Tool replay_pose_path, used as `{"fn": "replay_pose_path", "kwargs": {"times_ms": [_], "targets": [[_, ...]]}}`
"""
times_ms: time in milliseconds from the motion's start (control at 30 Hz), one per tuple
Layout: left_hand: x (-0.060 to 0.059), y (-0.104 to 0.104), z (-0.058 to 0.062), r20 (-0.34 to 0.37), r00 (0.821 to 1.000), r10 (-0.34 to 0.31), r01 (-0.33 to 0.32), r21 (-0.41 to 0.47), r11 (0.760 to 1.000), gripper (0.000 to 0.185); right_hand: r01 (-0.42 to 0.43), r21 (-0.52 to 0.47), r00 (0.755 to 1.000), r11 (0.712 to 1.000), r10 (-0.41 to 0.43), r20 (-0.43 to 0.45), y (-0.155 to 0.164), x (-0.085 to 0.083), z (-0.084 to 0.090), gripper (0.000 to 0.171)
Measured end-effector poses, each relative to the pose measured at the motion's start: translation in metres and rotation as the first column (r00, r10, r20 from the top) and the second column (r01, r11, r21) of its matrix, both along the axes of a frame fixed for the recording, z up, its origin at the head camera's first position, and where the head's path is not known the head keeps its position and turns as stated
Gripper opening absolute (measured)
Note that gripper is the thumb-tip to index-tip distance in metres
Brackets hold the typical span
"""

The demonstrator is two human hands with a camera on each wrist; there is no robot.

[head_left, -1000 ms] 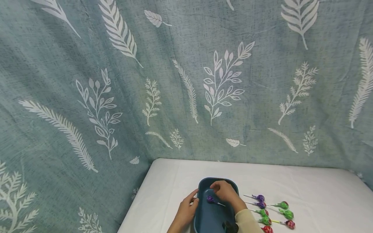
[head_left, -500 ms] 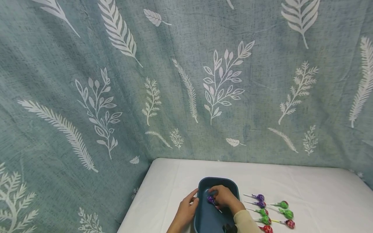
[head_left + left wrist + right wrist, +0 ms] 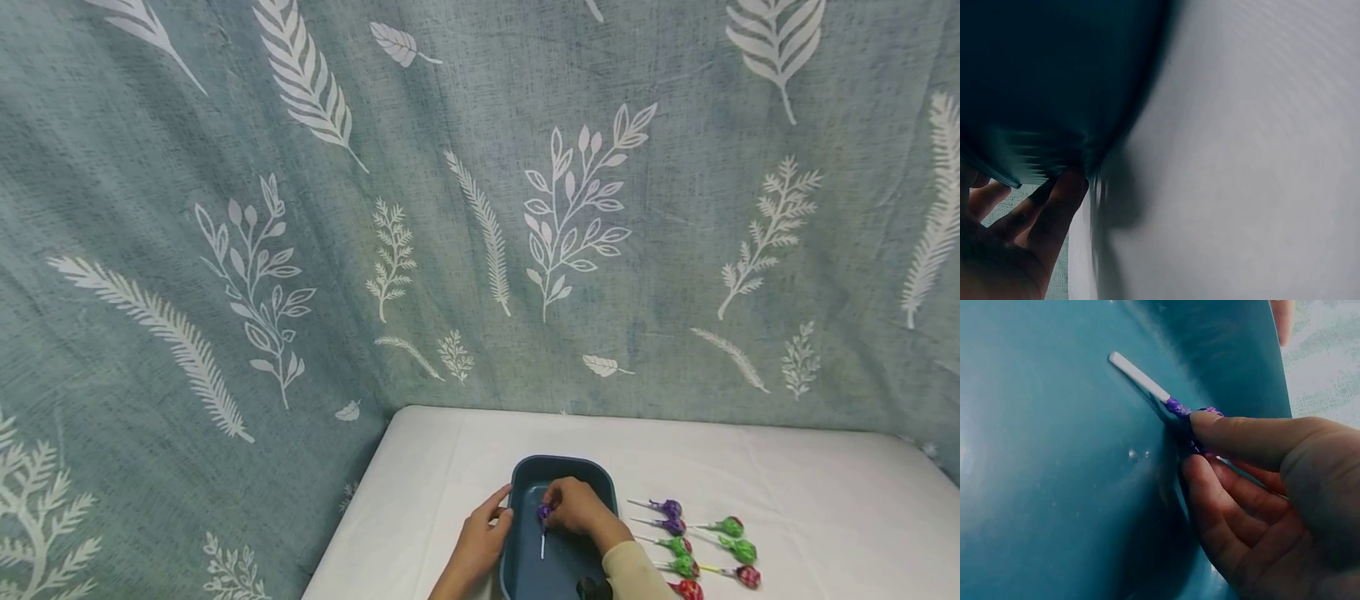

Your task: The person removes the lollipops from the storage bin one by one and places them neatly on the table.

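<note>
A dark blue rectangular tray (image 3: 558, 571) stands on the white-covered table. Inside it lies a purple-wrapped lollipop (image 3: 543, 535), its white stick pointing towards the near end. My right hand (image 3: 581, 508) reaches in over the right wall and pinches the wrapped head between thumb and fingers, partly hiding it. In the right wrist view, the lollipop's stick (image 3: 1140, 376) shows close to the tray floor. At the tray's left side my left hand (image 3: 480, 540) touches the outer wall and rim. The left wrist view shows fairly straight fingers (image 3: 1057, 219) against that wall.
To the right of the tray lie several lollipops on the table: purple ones (image 3: 666, 507), green ones (image 3: 727, 527) and red ones (image 3: 747, 577). A leaf-printed curtain (image 3: 480, 208) hangs behind and at the left. A black device (image 3: 594, 588) sits on the right wrist.
My right hand has come down to the lollipop and taken hold of its head. The stick has swung from pointing right to pointing towards the near end. My left hand stays put.
</note>
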State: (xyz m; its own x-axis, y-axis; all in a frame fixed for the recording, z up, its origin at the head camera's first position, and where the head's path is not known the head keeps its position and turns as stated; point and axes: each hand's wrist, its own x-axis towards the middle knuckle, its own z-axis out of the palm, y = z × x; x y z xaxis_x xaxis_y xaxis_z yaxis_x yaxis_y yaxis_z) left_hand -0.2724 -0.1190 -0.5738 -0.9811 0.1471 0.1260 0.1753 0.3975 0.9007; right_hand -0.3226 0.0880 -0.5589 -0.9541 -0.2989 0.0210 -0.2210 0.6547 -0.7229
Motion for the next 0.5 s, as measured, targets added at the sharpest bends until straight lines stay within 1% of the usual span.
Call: {"fn": "replay_pose_path", "kwargs": {"times_ms": [100, 333, 433, 500], "targets": [[-0.0001, -0.0002, 0.0007, -0.002, 1.0, 0.0, 0.0, -0.001, 1.0, 0.044, -0.011, 0.014, 0.999, 1.0, 0.011, -0.039, 0.0016, -0.0029, -0.0009, 0.03], [0.0007, 0.0004, 0.001, 0.003, 1.0, -0.005, 0.005, -0.001, 1.0, 0.044, -0.113, 0.015, 0.991, 0.994, 0.114, -0.076, 0.007, -0.0052, -0.0032, 0.027], [0.0008, 0.0009, 0.0, 0.005, 1.0, 0.001, -0.001, -0.003, 1.0, 0.044, -0.116, 0.011, 0.991, 0.993, 0.117, -0.071, 0.008, -0.0048, -0.0042, 0.024], [0.0011, 0.0011, -0.0008, -0.001, 1.0, 0.002, -0.002, -0.002, 1.0, 0.043, -0.105, 0.005, 0.992, 0.995, 0.105, -0.07, 0.0083, -0.0043, -0.005, 0.023]]}}
